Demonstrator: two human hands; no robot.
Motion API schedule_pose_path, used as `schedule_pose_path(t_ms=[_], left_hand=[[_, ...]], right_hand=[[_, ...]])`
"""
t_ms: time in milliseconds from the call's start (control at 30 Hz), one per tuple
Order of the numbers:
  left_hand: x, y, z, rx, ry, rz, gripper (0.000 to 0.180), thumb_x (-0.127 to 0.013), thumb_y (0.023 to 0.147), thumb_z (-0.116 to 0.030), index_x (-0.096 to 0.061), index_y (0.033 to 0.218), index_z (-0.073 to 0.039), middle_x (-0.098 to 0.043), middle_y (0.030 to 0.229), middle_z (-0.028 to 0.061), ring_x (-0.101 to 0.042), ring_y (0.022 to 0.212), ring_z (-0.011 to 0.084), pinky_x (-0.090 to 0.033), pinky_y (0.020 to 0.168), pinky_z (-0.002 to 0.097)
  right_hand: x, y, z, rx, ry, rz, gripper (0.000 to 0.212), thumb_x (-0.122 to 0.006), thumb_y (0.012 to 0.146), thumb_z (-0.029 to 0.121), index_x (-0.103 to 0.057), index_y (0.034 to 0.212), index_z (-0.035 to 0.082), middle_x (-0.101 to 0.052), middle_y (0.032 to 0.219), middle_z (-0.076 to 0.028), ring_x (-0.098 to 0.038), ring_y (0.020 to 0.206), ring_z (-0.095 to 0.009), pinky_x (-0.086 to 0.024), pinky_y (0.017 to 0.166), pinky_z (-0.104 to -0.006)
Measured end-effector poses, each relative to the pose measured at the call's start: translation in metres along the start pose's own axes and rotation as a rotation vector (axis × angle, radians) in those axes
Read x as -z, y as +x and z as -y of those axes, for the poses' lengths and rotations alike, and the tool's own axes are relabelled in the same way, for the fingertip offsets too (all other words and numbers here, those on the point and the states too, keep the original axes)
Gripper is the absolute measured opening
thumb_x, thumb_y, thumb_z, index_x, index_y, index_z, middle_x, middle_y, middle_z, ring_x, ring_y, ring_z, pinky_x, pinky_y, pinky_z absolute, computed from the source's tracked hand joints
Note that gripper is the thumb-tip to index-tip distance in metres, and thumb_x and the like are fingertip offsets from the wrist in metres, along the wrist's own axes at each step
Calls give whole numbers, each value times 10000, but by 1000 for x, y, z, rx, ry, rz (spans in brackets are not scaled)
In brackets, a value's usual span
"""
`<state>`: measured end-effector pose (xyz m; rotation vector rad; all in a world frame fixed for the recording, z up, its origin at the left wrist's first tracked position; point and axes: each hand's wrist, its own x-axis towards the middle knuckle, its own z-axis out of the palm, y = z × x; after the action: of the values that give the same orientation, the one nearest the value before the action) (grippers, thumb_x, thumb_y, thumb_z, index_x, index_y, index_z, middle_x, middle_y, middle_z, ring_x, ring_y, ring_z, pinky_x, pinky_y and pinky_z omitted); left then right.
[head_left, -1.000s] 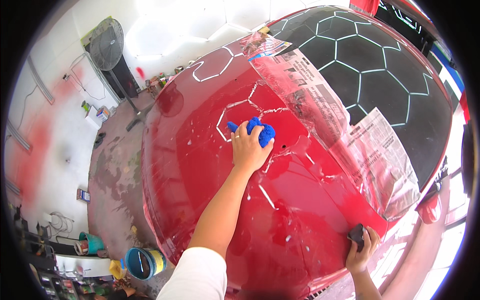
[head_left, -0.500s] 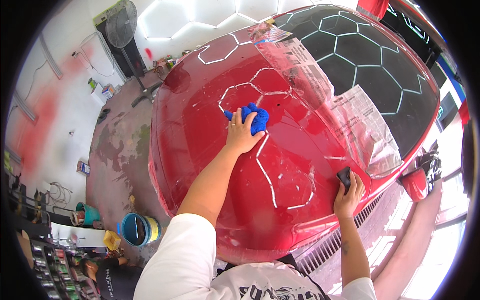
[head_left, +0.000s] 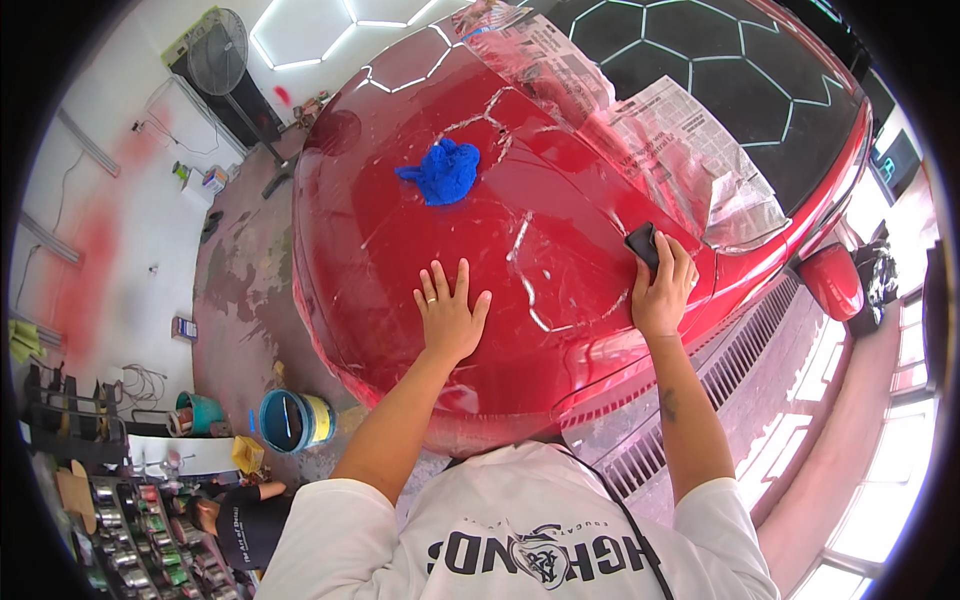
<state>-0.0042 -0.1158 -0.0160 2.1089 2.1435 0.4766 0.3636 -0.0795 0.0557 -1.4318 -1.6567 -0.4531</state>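
Observation:
A glossy red car hood (head_left: 380, 250) spreads out in front of me, wet-looking and streaked in places, with ceiling lights mirrored in it. My left hand (head_left: 452, 318) lies on the paint with its fingers spread and holds nothing. Beyond it a crumpled blue cloth (head_left: 445, 175) rests on the hood by itself. Near the hood's right side, my right hand (head_left: 664, 290) grips a small black block (head_left: 641, 243) against the red surface.
Newspaper masking (head_left: 690, 150) covers the base of the dark windshield (head_left: 690, 50). The red side mirror (head_left: 832, 283) juts out at right. On the left floor stand a blue bucket (head_left: 290, 420) and a fan (head_left: 218, 55). Another person (head_left: 245, 525) is at lower left, beside shelves of cans (head_left: 130, 530).
My left hand has let go of the blue cloth and come back toward me, now flat on the hood. The right hand still holds the block. The view has shifted.

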Motion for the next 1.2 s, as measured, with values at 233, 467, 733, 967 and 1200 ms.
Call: schedule_pose_path(t_ms=[233,467,733,967,1200], left_hand=[[11,-16,-17,22,0,55,878,-425,1146,-697,-192,1830,-199,-127,1846,351,-104,1709,570,-131,1358,711],[11,-14,-18,61,19,124,891,-414,1144,-709,-164,1834,-204,-82,1856,342,-65,1718,557,-119,1361,709],[22,1,-17,46,-16,-81,765,-727,1044,-550,-494,1669,-174,-508,1612,311,-486,1498,531,-439,1201,649],[62,120,6,124,-116,-316,712,-838,978,-435,-552,1550,-124,-585,1503,268,-576,1388,475,-470,1189,571],[78,258,16,84,-123,-130,1022,-796,905,-733,-440,1725,-237,-388,1717,311,-429,1557,577,-395,1272,662]], right_hand=[[2,0,-4,-3,45,-39,570,-823,978,164,-656,1523,154,-666,1404,-93,-627,1297,-341,-433,1120,-513],[4,-2,-7,-5,93,13,630,-855,923,129,-659,1519,176,-669,1404,-81,-625,1299,-337,-432,1126,-513],[5,-2,-6,19,100,51,629,-871,902,126,-676,1499,164,-677,1400,-74,-638,1288,-333,-439,1131,-506],[4,2,-7,106,51,1,608,-863,933,144,-667,1509,158,-681,1406,-66,-638,1290,-332,-444,1099,-489],[9,-21,105,208,241,-95,568,-855,898,99,-677,1436,106,-701,1444,-153,-683,1283,-359,-432,1098,-525]])
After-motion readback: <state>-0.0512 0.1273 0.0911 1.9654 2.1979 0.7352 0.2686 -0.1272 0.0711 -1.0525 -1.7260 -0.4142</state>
